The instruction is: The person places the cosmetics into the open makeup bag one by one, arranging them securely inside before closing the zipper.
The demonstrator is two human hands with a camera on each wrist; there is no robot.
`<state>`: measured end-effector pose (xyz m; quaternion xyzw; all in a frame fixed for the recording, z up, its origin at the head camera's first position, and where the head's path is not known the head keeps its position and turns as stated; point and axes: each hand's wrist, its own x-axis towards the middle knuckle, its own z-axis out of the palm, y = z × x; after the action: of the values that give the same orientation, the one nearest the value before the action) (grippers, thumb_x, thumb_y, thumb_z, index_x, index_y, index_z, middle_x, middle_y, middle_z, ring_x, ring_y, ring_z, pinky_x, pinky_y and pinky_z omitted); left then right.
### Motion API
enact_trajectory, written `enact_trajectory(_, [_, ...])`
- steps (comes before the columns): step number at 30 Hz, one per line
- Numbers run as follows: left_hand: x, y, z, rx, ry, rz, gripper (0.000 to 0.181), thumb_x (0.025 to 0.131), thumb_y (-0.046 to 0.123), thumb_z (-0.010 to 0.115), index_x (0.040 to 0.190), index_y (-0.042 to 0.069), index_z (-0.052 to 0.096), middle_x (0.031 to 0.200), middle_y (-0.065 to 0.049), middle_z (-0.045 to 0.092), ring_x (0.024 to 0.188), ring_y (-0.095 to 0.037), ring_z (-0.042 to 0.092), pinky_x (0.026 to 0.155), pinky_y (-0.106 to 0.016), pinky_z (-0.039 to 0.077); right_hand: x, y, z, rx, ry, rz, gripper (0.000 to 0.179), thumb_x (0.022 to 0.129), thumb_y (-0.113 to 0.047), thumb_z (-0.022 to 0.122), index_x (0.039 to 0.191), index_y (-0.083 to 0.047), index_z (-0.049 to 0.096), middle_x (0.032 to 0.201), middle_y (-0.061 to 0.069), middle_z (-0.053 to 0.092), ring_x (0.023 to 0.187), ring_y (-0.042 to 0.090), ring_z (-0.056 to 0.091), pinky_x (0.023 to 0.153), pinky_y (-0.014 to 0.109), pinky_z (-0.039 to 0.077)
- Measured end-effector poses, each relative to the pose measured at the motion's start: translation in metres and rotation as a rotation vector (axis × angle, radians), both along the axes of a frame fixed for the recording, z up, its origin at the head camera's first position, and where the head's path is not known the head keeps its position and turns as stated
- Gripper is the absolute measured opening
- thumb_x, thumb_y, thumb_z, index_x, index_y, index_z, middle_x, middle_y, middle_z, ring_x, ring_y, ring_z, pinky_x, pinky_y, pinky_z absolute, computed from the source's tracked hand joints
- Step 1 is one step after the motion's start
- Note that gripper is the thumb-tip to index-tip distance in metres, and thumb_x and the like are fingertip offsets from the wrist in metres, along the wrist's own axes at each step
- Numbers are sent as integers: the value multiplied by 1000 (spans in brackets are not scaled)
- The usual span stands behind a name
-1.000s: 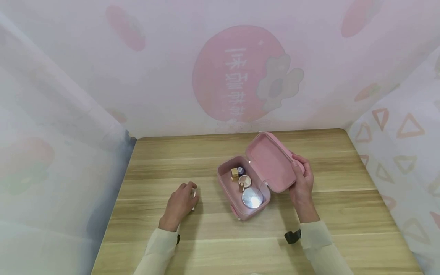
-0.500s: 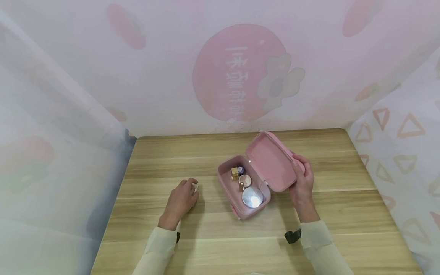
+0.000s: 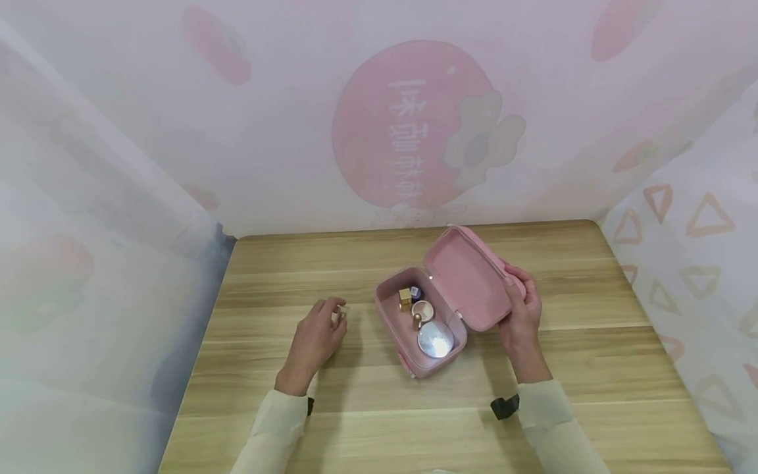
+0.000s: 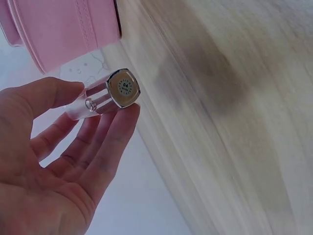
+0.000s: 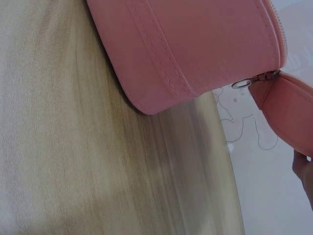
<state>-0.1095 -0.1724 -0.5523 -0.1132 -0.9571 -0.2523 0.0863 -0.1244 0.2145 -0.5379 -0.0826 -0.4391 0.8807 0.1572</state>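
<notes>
My left hand [image 3: 312,339] pinches a small square lipstick tube [image 4: 103,97] between thumb and fingers, above the table left of the case. The tube is clear with a tan end that carries a round "04" label. At the middle right stands a pink cosmetic case [image 3: 391,306], its lid [image 3: 468,280] tipped back to the right. My right hand [image 3: 521,322] grips the lid's outer edge, thumb on the inner side. Inside the case lie a round silvery disc [image 3: 435,340], a round palette [image 3: 423,311], a gold square-capped item [image 3: 405,300] and smaller pieces.
The case sits on a wood-grain table [image 3: 284,263]. A pale printed curtain [image 3: 284,131] hangs behind and along both sides. A metal zipper pull [image 5: 241,84] dangles at the case's corner in the right wrist view.
My left hand has risen slightly and shifted right, towards the case, with the lipstick tube in its fingers. The right hand and the lid have stayed in place.
</notes>
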Motion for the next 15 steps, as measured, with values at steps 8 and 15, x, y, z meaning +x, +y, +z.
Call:
enact_trajectory(8, [-2,4,4,20,75,-29,33,99,4,75,132,3,68,113,-17,74,85,-25,75,68,-37,64,0,-1,-1,-5,6,-2,19,110,-2,59,122,-11,70,138,5,72,119,20,69,91,27,63])
enact_trajectory(15, [-4,9,8,37,81,-34,32,100,4,75,131,4,67,114,-16,73,87,-25,76,68,-36,64,1,-1,-1,-4,7,-2,19,110,-2,58,123,-10,69,138,5,72,120,20,69,92,27,63])
